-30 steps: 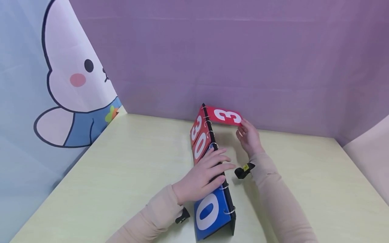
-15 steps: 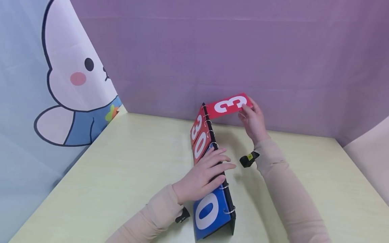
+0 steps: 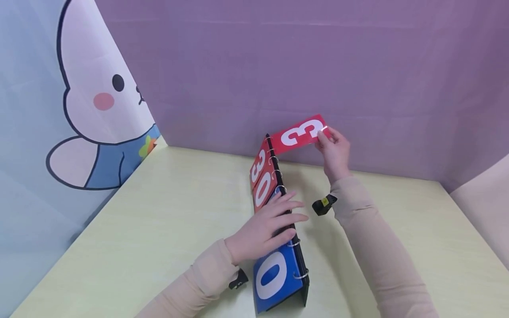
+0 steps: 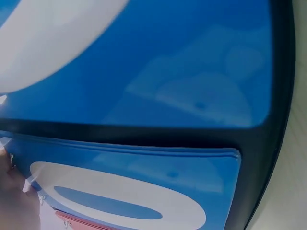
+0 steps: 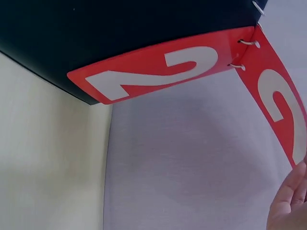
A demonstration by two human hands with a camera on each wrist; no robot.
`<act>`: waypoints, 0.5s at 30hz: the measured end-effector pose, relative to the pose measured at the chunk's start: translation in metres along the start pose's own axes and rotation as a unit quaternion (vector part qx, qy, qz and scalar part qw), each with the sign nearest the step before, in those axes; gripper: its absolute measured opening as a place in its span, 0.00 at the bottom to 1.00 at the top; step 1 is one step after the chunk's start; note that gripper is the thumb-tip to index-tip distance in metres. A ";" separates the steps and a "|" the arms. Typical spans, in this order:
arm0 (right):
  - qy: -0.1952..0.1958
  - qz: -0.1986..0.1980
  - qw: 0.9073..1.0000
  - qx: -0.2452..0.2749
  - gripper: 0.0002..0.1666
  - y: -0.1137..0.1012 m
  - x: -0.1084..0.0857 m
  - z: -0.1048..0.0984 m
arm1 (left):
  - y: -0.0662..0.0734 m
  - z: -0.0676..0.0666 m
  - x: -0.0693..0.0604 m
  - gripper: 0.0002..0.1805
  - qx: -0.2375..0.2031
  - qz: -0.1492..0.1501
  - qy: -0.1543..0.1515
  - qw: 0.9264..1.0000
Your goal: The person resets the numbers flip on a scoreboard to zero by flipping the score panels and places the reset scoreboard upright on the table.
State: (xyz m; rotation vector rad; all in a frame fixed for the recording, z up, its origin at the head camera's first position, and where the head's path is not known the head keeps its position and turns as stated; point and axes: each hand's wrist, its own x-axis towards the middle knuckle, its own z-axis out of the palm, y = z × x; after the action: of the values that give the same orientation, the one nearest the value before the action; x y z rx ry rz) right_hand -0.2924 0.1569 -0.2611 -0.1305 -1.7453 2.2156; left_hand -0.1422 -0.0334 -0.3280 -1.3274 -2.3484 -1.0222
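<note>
A flip scoreboard with a black ringed spine (image 3: 302, 260) stands tent-like on the table, its length running away from the camera. My left hand (image 3: 262, 229) lies over its middle, fingers spread across the spine. Nearest the camera is a blue 0 card (image 3: 260, 304); farther along the left face are a red 0 card and a red 3 card (image 3: 254, 170). My right hand (image 3: 336, 152) pinches the outer end of a raised red 3 card (image 3: 278, 143) at the far end. In the right wrist view a red 2 card (image 5: 144, 88) hangs against the black back.
The pale table (image 3: 191, 194) extends on both sides of the scoreboard. A purple cloth (image 3: 298, 66) rises behind the table's far edge, close to the raised card. At the left hangs a light blue cloth with a cartoon figure (image 3: 91, 123).
My right hand has risen with the red 3 card, tilting its outer end up from near level. My left hand has stayed on the scoreboard's middle.
</note>
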 end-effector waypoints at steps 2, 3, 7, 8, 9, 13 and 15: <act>-0.021 -0.001 1.000 -0.007 0.22 0.002 -0.002 0.002 | -0.001 -0.001 -0.001 0.19 -0.011 0.000 0.011 1.000; -0.041 -0.001 0.999 -0.022 0.22 0.002 -0.004 0.003 | -0.001 -0.001 -0.001 0.19 -0.015 0.000 0.018 1.000; -0.145 0.011 0.982 -0.123 0.25 0.007 -0.011 0.011 | -0.004 -0.001 -0.002 0.18 -0.026 0.005 0.046 0.999; -0.168 0.010 0.974 -0.151 0.25 0.008 -0.013 0.013 | -0.004 0.000 -0.003 0.18 -0.027 0.008 0.051 0.998; -0.189 0.011 0.967 -0.171 0.26 0.009 -0.015 0.016 | -0.004 -0.001 -0.003 0.18 -0.029 0.009 0.054 0.998; -0.226 0.013 0.952 -0.204 0.26 0.013 -0.021 0.026 | -0.004 -0.001 -0.003 0.17 -0.029 0.017 0.060 0.998; -0.227 0.007 0.951 -0.208 0.25 0.015 -0.024 0.030 | -0.004 -0.001 -0.002 0.17 -0.029 0.022 0.061 0.997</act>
State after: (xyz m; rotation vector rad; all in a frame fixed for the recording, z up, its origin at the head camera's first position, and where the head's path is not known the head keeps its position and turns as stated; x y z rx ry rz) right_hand -0.2803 0.1185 -0.2707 0.2982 -2.4467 1.9571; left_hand -0.1446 -0.0370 -0.3301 -1.2911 -2.2064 -1.1337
